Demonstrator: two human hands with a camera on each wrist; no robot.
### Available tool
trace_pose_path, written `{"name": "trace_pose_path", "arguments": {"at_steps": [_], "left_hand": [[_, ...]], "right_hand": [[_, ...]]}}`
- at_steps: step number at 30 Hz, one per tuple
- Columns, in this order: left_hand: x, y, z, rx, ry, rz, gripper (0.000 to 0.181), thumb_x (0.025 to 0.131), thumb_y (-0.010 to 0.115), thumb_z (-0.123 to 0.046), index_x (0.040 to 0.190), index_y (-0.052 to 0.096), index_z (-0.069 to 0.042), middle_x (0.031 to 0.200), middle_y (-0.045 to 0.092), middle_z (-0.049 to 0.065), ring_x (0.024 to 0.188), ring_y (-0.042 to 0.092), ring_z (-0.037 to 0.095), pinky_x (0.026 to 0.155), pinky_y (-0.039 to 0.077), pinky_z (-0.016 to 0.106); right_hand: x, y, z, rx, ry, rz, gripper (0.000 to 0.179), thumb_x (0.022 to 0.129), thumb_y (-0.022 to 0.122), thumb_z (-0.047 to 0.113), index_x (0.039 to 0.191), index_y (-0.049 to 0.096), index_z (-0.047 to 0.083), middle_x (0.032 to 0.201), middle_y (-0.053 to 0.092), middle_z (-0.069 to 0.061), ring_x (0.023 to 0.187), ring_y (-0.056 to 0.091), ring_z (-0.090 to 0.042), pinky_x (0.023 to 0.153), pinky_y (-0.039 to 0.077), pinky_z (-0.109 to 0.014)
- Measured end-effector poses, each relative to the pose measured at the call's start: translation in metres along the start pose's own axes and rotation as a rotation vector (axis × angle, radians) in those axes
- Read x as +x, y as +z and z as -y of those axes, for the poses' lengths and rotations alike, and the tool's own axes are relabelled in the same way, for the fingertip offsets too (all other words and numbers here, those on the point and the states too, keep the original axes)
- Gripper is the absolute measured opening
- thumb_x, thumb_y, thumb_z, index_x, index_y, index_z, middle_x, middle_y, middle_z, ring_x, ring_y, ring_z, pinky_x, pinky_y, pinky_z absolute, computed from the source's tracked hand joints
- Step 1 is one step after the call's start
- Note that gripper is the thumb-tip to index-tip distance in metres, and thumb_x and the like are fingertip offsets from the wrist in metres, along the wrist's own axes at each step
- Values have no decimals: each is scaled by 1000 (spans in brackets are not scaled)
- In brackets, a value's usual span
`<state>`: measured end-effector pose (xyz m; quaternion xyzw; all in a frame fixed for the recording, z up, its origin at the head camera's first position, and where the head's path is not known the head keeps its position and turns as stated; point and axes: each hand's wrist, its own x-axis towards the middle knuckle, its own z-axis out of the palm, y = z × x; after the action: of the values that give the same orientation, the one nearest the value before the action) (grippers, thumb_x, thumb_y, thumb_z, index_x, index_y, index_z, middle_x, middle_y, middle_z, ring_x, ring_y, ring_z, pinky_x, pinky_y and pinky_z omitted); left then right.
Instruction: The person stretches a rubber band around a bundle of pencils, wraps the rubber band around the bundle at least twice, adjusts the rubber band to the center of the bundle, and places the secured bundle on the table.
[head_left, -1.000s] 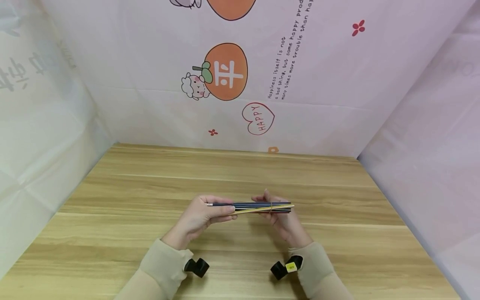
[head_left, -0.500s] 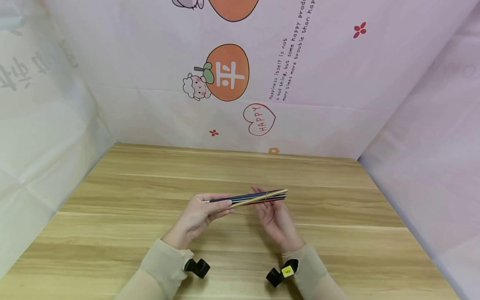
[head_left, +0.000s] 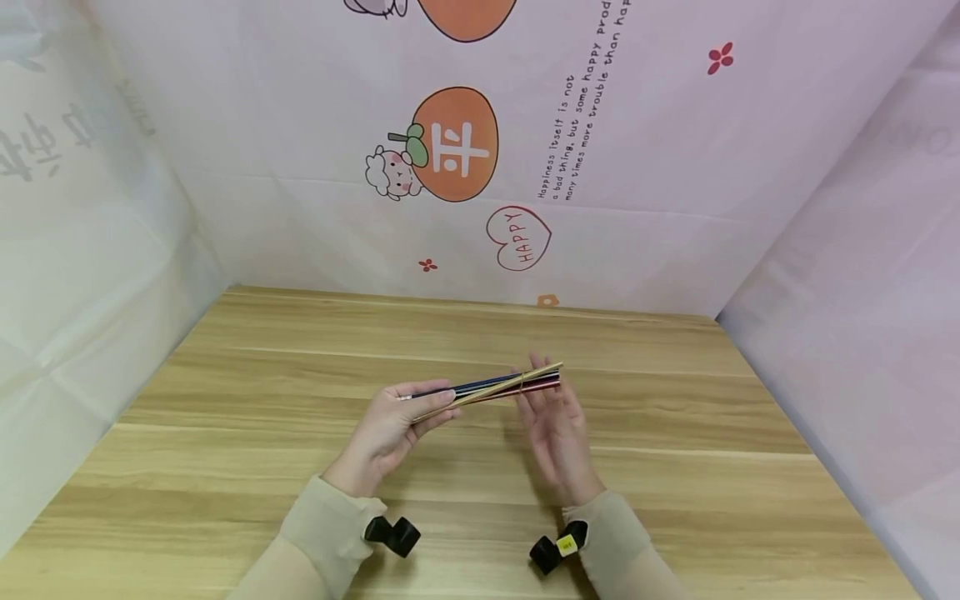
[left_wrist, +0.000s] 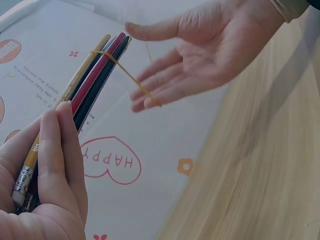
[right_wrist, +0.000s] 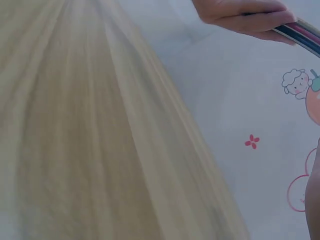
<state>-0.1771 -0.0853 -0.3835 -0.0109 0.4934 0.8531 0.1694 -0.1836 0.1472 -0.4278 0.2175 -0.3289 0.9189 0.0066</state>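
Pencils in the left, rubber band stretched to the right!

And here's the bundle of pencils (left_wrist: 95, 75), held up above the table (head_left: 480, 333). The left hand (head_left: 390, 429) pinches it firmly near the eraser ends between thumb and fingers, the far ends jutting out toward the right hand (head_left: 557, 433). Count them: one yellow, one red, at least two dark; the exact total is hidden by overlap. One rubber band (left_wrist: 129, 76) crosses near the far ends and runs out to the right hand's fingers, that hand spread with fingers straight, gripping no pencil. Farther out, two beige cuffs (head_left: 330, 529), two black wrist cameras (head_left: 393, 535), and the printed sheet (head_left: 637, 167) behind, one red heart on it.
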Motion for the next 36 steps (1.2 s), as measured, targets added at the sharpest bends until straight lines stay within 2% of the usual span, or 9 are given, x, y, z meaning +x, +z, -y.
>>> {"name": "trace_pose_path", "arguments": {"at_steps": [3,6,9,13,16,20,26,32,36], "left_hand": [[0,-1,-2,-2,13,-18,46,88,69,5,130,53,16,111,68,15,86,75,22,84,60,23],[0,-2,-2,10,17,-27,43,87,70,5,127,56,15,109,69,15,85,75,22,85,61,25],[1,-3,-2,35,18,-32,45,88,70,5,129,54,16,112,68,16,85,75,21,86,60,26],[1,-4,-2,72,17,-29,50,89,69,5,132,49,19,114,67,17,86,75,20,87,60,27],[1,-5,-3,111,19,-20,48,88,69,4,130,51,19,114,68,18,87,75,21,87,61,28],[1,-5,-3,169,21,-10,46,87,71,4,127,54,19,115,67,22,88,75,23,86,61,30],[0,-6,-4,259,20,-8,46,85,74,3,124,56,19,114,68,27,83,75,25,81,62,30],[0,-3,-5,347,30,-17,38,82,77,0,116,66,14,104,73,23,80,76,26,79,63,33],[-1,-1,-4,383,46,2,35,82,77,0,113,68,13,102,73,22,79,76,24,77,64,34]], "right_hand": [[1,-1,3,-69,-70,14,40,103,47,2,141,53,11,151,48,-3,127,59,-24,111,45,-33],[2,-1,6,-120,-93,4,45,100,50,-5,143,51,10,150,49,-2,126,60,-24,109,47,-33],[2,-1,9,-187,-101,-8,52,99,50,-6,148,42,7,153,46,-3,126,61,-22,108,48,-31],[2,-1,12,-267,-98,-8,55,97,54,-8,149,41,6,152,48,-1,124,62,-21,107,49,-30],[3,-2,14,-315,-115,24,55,94,57,-10,146,47,7,148,52,0,122,63,-21,105,50,-28],[4,-4,16,-403,-143,83,56,92,60,-10,144,47,1,145,56,-2,120,64,-21,100,54,-29],[6,-3,21,-595,-71,102,51,89,66,-7,138,54,-2,135,64,2,113,68,-16,90,59,-26],[5,-2,23,-794,11,68,42,91,67,-1,131,57,-8,126,70,3,103,71,-10,81,62,-25],[5,-2,23,-866,84,37,45,91,70,6,130,57,-12,119,72,10,96,69,-5,78,61,-23]]}}
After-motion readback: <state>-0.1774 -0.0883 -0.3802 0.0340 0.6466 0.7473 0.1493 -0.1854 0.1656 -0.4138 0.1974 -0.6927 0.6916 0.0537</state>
